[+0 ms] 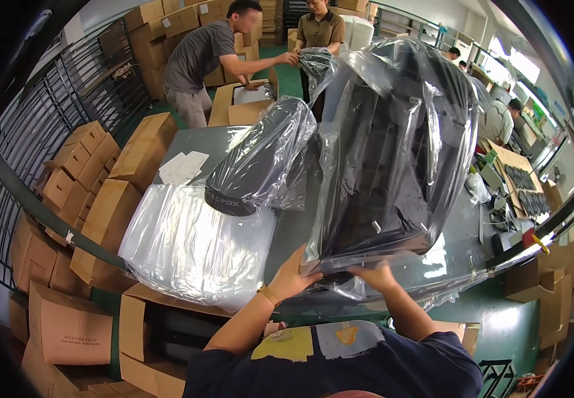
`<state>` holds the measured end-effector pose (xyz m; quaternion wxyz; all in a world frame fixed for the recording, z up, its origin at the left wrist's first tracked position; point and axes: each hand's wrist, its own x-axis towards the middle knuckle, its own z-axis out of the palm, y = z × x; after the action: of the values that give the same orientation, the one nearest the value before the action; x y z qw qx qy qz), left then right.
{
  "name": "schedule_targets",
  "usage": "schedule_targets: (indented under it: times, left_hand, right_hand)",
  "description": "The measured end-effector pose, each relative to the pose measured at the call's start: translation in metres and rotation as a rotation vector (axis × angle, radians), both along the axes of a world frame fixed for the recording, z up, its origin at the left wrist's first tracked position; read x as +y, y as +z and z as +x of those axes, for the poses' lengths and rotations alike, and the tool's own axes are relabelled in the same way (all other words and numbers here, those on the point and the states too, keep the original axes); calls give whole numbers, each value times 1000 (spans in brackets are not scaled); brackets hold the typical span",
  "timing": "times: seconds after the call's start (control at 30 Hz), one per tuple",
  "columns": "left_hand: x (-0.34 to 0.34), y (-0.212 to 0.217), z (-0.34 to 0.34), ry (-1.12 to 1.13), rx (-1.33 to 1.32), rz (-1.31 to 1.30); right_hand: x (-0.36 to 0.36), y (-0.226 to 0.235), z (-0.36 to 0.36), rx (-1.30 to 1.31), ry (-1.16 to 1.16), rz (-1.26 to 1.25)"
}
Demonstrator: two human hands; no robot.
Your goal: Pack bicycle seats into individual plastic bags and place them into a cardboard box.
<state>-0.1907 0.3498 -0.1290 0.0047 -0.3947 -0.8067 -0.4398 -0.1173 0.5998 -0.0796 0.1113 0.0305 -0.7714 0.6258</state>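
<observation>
— What's around you?

— A grey desk (200, 142) in a warehouse room, cardboard boxes (94, 199) stacked at nine o'clock, two people at twelve.

— And your grip?

— My left hand (291, 273) and right hand (374, 274) clasp the bottom of a black case in a plastic bag (386, 152), raised over the desk.

— Anything unclear?

— The bag's glare hides the case's details.

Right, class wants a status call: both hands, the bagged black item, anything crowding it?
Left hand and right hand gripping bagged black item at its lower edge. Second bagged part lies beside it, stack of clear bags left.
</observation>
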Motion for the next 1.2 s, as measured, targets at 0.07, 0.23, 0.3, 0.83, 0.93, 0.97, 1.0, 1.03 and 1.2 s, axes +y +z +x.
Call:
schedule_targets:
  times: [0.07, 0.23, 0.3, 0.83, 0.93, 0.97, 1.0, 1.03, 1.2]
  left_hand:
    - [4, 7, 9, -21, -160, 51]
    - [8, 28, 22, 15, -435, 299]
    - [1, 56, 21, -24, -351, 301]
    - [-38, 104, 113, 549, -948, 1011]
    - [-38, 108, 128, 668, -957, 1036]
    - [-42, 101, 131, 678, -964, 1042]
    - [-43, 98, 133, 670, -977, 1042]
    - [-43, 99, 136, 665, -975, 1041]
    - [-43, 93, 150, 727, -966, 1059]
  right_hand:
    - [-9, -13, 5, 70, 38, 188]
    - [-2, -10, -13, -187, 169, 102]
    - [5, 9, -21, -158, 222, 77]
    - [-18, 153, -83, 7, 799, 253]
    - [-63, 160, -101, 297, 793, 428]
    - [-81, 160, -102, 442, 768, 534]
    - [-97, 145, -106, 504, 703, 603]
    - [-110, 122, -113, 566, 632, 670]
    - [-135, 116, -114, 410, 728, 752]
